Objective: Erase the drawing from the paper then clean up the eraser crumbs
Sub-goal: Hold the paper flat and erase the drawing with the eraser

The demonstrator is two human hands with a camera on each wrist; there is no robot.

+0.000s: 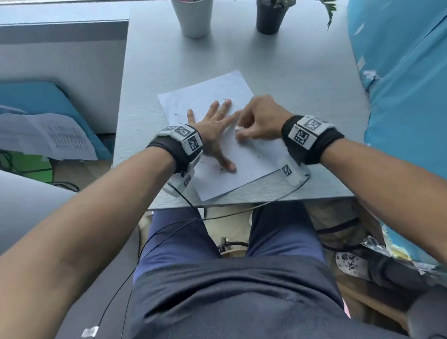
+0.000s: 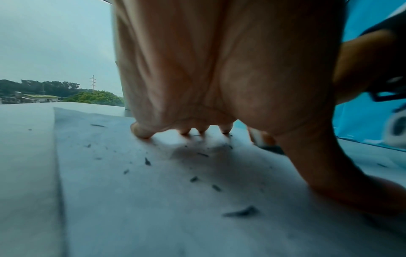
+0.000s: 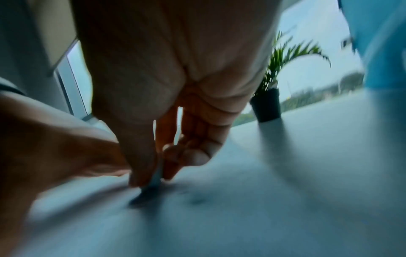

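Observation:
A white sheet of paper (image 1: 207, 97) lies askew on the grey desk (image 1: 302, 67). My left hand (image 1: 214, 128) lies flat on it with the fingers spread, pressing it down. My right hand (image 1: 256, 120) pinches a small white eraser (image 1: 238, 128) and holds it against the paper just right of my left hand; the picture there is blurred. In the right wrist view the eraser (image 3: 157, 175) sits between thumb and fingers, its tip on the sheet. Several dark eraser crumbs (image 2: 241, 212) lie scattered over the paper (image 2: 131, 200). No drawing shows on the visible paper.
A white cup (image 1: 194, 14) with pink items and a black potted plant (image 1: 273, 11) stand at the desk's far edge. A blue plastic-wrapped bulk (image 1: 408, 79) borders the desk on the right. Wrist-camera cables (image 1: 245, 210) hang over the near edge above my lap.

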